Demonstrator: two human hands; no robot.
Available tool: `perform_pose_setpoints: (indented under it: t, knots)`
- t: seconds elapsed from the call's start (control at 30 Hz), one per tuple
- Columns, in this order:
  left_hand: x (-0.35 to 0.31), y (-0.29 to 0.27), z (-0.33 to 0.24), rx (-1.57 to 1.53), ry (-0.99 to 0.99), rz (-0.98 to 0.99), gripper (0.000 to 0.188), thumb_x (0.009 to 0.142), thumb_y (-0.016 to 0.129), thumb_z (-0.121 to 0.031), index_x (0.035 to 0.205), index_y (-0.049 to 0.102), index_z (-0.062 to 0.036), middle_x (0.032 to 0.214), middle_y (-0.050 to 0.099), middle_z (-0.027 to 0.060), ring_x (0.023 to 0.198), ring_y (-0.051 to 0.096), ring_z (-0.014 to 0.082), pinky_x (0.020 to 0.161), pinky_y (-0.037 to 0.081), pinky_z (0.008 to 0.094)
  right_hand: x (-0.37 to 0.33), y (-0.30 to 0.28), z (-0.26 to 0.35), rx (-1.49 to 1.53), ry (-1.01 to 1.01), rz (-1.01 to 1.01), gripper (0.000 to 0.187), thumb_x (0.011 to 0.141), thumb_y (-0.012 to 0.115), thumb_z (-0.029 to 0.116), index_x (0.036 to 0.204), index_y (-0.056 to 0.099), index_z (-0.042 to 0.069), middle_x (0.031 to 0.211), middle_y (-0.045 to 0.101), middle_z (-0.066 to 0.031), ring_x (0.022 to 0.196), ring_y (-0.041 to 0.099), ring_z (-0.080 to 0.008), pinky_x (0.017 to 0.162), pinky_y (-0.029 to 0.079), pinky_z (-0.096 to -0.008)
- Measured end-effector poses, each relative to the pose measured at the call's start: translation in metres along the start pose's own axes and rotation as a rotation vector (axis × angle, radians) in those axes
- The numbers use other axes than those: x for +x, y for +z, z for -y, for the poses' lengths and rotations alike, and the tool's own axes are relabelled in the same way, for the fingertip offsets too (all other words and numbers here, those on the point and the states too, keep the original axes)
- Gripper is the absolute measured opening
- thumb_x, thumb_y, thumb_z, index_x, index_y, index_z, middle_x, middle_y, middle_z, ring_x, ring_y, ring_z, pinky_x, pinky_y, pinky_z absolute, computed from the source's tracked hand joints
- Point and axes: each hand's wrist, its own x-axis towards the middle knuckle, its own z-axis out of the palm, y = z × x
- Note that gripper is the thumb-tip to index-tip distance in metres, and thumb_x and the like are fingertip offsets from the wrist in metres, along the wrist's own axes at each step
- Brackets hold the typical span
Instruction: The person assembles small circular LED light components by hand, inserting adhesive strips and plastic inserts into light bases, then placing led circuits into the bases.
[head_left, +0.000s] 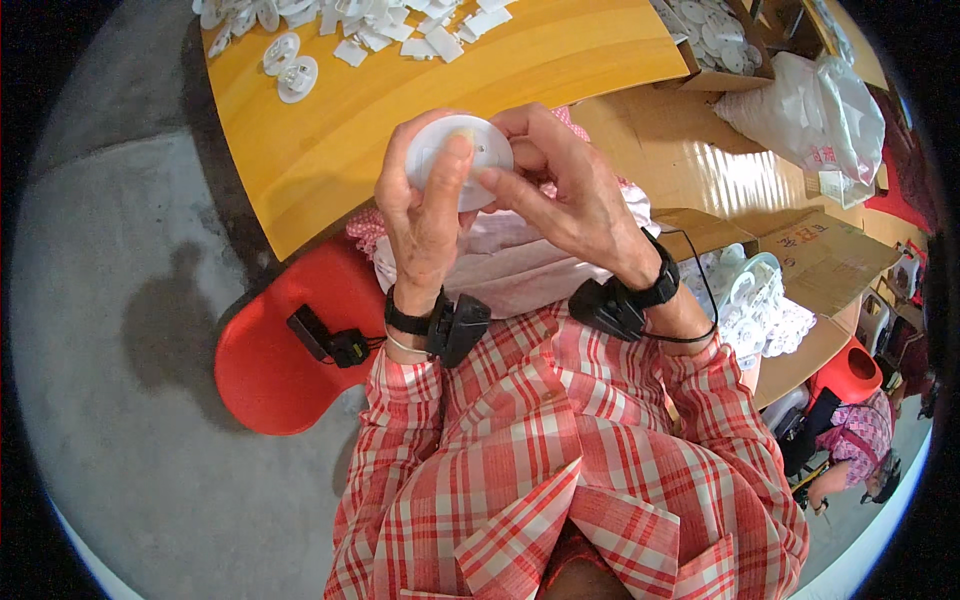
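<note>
Both hands hold one round white plastic disc (424, 150) above my lap, near the table's front edge. My left hand (422, 215) grips it from the left, its thumb lying across the disc's face. From the right, my right hand (562, 190) pinches the rim between thumb and fingers. Whatever the fingers touch behind the disc is hidden. Two similar white round pieces (297, 79) lie on the yellow wooden table (480, 75), just beyond my left hand.
Heaps of flat white pieces (440, 40) cover the table's far side. An open cardboard box (800, 340) with white plastic parts (740, 300) stands at my right, beyond it a white plastic bag (810, 115). I sit on a red stool (270, 370). Another person (855, 440) is at far right.
</note>
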Motion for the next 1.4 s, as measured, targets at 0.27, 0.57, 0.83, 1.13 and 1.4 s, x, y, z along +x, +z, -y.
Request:
perform_pose_setpoints:
  t: [0.27, 0.57, 0.83, 1.13, 1.4]
  knots:
    - [-0.003, 0.004, 0.002, -0.145, -0.150, 0.039, 0.023, 0.089, 0.055, -0.019, 0.105, 0.053, -0.0017, 0.092, 0.058, 0.0050, 0.081, 0.053, 0.0103, 0.070, 0.044, 0.0237, -0.002, 0.002, -0.014, 0.217, 0.048, -0.043, 0.021, 0.084, 0.058, 0.011, 0.098, 0.048, -0.001, 0.063, 0.058, -0.0121, 0.052, 0.055, -0.0184, 0.048, 0.042, -0.0287]
    - [-0.002, -0.003, 0.013, 0.008, -0.169, 0.247, 0.046, 0.092, 0.049, -0.034, 0.123, 0.045, -0.0005, 0.114, 0.051, 0.0116, 0.084, 0.055, 0.0127, 0.071, 0.043, 0.0222, -0.002, -0.056, -0.030, 0.011, 0.206, 0.137, 0.025, 0.087, 0.057, 0.015, 0.108, 0.050, 0.003, 0.075, 0.056, -0.0016, 0.063, 0.053, -0.0077, 0.053, 0.042, -0.0226]
    - [0.025, -0.057, 0.008, 0.106, -0.228, 0.079, 0.028, 0.094, 0.048, -0.027, 0.107, 0.053, -0.0025, 0.094, 0.057, 0.0030, 0.074, 0.056, 0.0096, 0.065, 0.041, 0.0221, 0.016, -0.260, -0.096, 0.103, 0.388, -0.479, 0.015, 0.086, 0.055, 0.015, 0.098, 0.055, 0.006, 0.079, 0.059, -0.0010, 0.060, 0.052, -0.0053, 0.050, 0.041, -0.0190]
    - [0.074, -0.148, 0.053, 0.541, 0.018, -0.167, 0.030, 0.087, 0.057, -0.026, 0.107, 0.057, -0.0028, 0.095, 0.060, 0.0070, 0.079, 0.056, 0.0166, 0.071, 0.045, 0.0274, 0.035, -0.290, -0.088, 0.065, 0.252, -0.630, 0.028, 0.090, 0.056, 0.024, 0.109, 0.058, 0.004, 0.092, 0.065, -0.0070, 0.066, 0.057, -0.0051, 0.053, 0.043, -0.0146]
    - [0.140, -0.165, 0.074, 1.228, 0.436, -0.116, 0.039, 0.078, 0.065, -0.025, 0.112, 0.057, -0.0076, 0.108, 0.057, 0.0143, 0.104, 0.049, 0.0322, 0.092, 0.035, 0.0410, 0.062, -0.125, -0.068, -0.345, 0.050, -0.089, 0.026, 0.089, 0.056, 0.026, 0.101, 0.060, 0.004, 0.083, 0.062, -0.0026, 0.072, 0.059, -0.0126, 0.063, 0.046, -0.0247]
